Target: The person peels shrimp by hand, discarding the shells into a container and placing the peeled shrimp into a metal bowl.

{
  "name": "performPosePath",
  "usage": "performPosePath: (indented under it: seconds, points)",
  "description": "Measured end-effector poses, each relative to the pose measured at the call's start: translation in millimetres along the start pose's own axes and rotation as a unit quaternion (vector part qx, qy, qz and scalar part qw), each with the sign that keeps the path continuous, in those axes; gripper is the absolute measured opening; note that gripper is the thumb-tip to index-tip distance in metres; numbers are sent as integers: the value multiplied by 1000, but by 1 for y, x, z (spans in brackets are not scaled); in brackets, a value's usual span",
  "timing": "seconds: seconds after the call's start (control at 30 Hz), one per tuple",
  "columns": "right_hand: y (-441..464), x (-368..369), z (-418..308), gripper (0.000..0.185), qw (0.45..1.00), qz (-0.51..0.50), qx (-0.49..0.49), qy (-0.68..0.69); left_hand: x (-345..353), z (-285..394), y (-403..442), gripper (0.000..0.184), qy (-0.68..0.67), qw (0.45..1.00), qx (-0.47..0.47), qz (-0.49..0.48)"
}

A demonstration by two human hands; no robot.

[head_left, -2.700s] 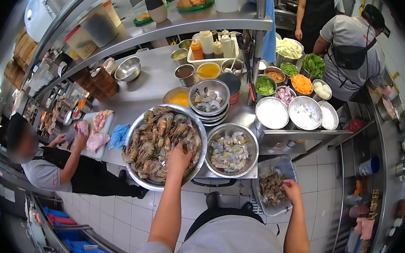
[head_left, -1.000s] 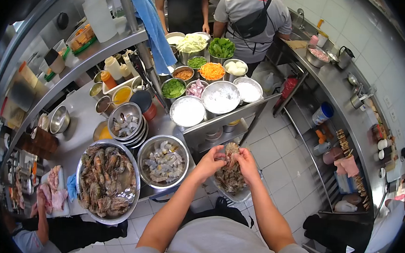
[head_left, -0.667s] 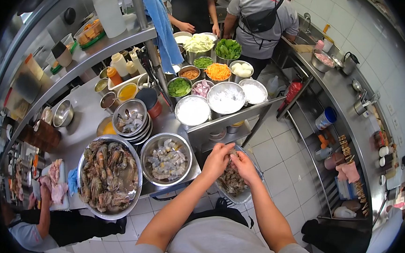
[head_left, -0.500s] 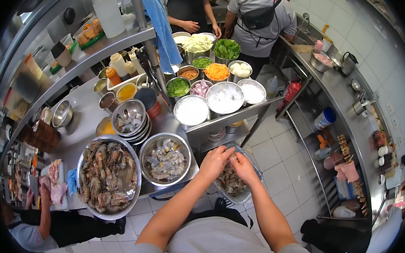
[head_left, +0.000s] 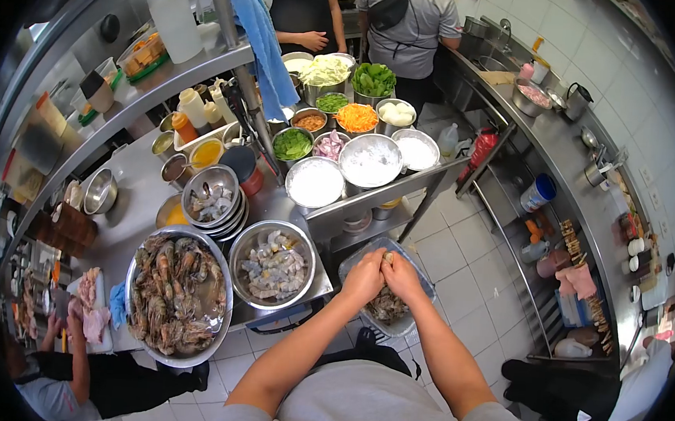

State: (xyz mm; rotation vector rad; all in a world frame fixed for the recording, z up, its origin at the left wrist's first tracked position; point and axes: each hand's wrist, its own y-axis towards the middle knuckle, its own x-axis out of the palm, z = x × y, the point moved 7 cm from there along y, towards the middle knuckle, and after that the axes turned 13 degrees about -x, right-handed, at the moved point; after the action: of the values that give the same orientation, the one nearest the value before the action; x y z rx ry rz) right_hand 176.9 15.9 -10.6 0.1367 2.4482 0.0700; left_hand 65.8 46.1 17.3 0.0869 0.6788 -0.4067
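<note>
My left hand [head_left: 365, 278] and my right hand [head_left: 401, 278] meet, fingers closed, above a clear plastic tub [head_left: 352, 259]. A small piece of what looks like a shrimp [head_left: 387, 257] shows between the fingertips; most of it is covered. Brown shrimp heads and shells [head_left: 386, 306] lie in the tub beneath. To the left, a metal bowl [head_left: 309, 248] contains peeled grey shrimp [head_left: 275, 265]. Beyond it, a larger metal bowl [head_left: 212, 299] holds whole unpeeled shrimp [head_left: 170, 273].
Stacked metal bowls [head_left: 237, 217] stand behind the shrimp bowls. Containers of shredded carrot [head_left: 356, 118], greens and white powder [head_left: 371, 160] line the counter ahead. Two people stand beyond. At lower left, another person [head_left: 68, 371] handles meat on a white board [head_left: 97, 342].
My hands have drawn closer together, fingertips now pointing forward. The view has shifted slightly. Across the counter, one person has drawn a hand back from the containers.
</note>
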Motion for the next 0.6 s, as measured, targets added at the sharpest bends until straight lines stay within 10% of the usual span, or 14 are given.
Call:
performPosePath:
  seconds: [0.27, 0.33, 0.6]
  points:
    - [-1, 3, 13, 28, 999, 9, -15, -31, 0, -14, 0, 37, -11, 997, -14, -80]
    - [2, 1, 20, 28, 1000, 1, -24, -12, 14, -30, -4, 39, -253, 917, -156, -267]
    - [7, 9, 41, 31, 994, -4, 38, 103, 9, -27, -6, 53, -439, 813, -158, -349]
